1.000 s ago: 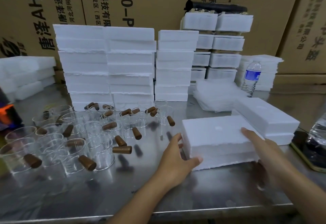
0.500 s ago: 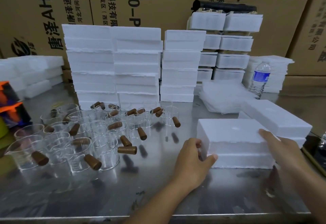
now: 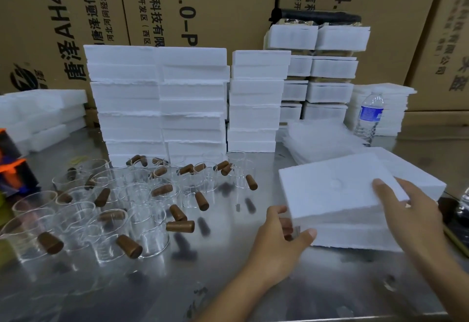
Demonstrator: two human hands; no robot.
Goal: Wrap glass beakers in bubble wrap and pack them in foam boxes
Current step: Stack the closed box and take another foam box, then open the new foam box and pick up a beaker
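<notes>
Far left edge: orange-and-black object (image 3: 11,169), partly out of frame. Behind it, a low pile of foam pieces (image 3: 44,112).

Left-centre of bench (image 3: 228,283): cluster of empty glass beakers (image 3: 106,210), upright and packed close, each with a brown stub handle. None wrapped, none in a box. Directly behind them, tall stacks of closed foam boxes (image 3: 162,103) against the printed cardboard cartons (image 3: 223,4).

Centre-right, near edge: one foam box (image 3: 337,194), closed, flat on the bench, well apart from the beakers.

Left hand (image 3: 281,238) at the box's left front corner. Grip closed on the corner: thumb pressed on the front face, fingers curled round the left end at the seam.

Right hand (image 3: 406,210) on the box's right end. Grip set over the top edge, thumb flat on the upper face, fingers wrapped over the side.

Behind the box: a pile of bubble wrap sheets (image 3: 322,141), flat. A second foam box (image 3: 416,172) lies just beside the held one, on its far right. Water bottle (image 3: 369,118) upright beyond the sheets.
</notes>
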